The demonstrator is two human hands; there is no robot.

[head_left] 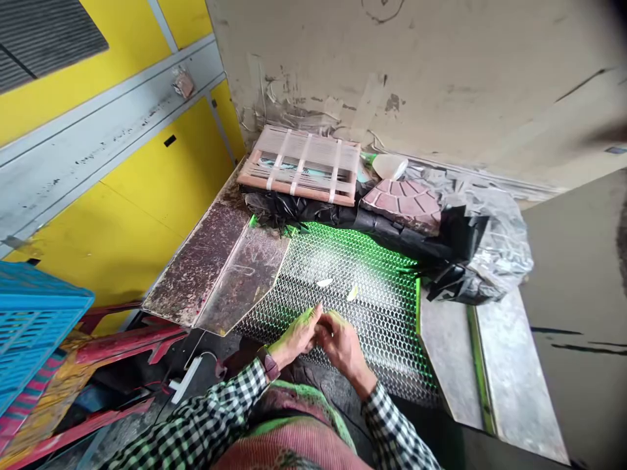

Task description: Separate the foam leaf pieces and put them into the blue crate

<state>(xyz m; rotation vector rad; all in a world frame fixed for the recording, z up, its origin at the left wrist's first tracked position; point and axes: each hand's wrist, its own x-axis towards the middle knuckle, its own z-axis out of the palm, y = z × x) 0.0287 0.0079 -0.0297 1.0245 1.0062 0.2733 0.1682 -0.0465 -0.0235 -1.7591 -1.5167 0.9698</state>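
My left hand [296, 337] and my right hand [343, 344] meet at the fingertips in front of me, low over the near part of a metal mesh conveyor belt [392, 339]. Both have their fingers curled and pressed together; anything between them is hidden. A watch [268, 363] is on my left wrist. Beyond my fingers, two small flat pieces lie on the mesh: a white one [324, 282] and a pale yellow one [353, 293]. Bright light with a green tinge falls on the belt.
A wooden frame [298, 166] wound with strips and a pinkish segmented slab [404, 203] rest above black plastic [337, 215] at the belt's far end. Metal side plates [245, 281] flank the belt. At left are a blue crate [39, 326] and a yellow panelled machine [161, 183].
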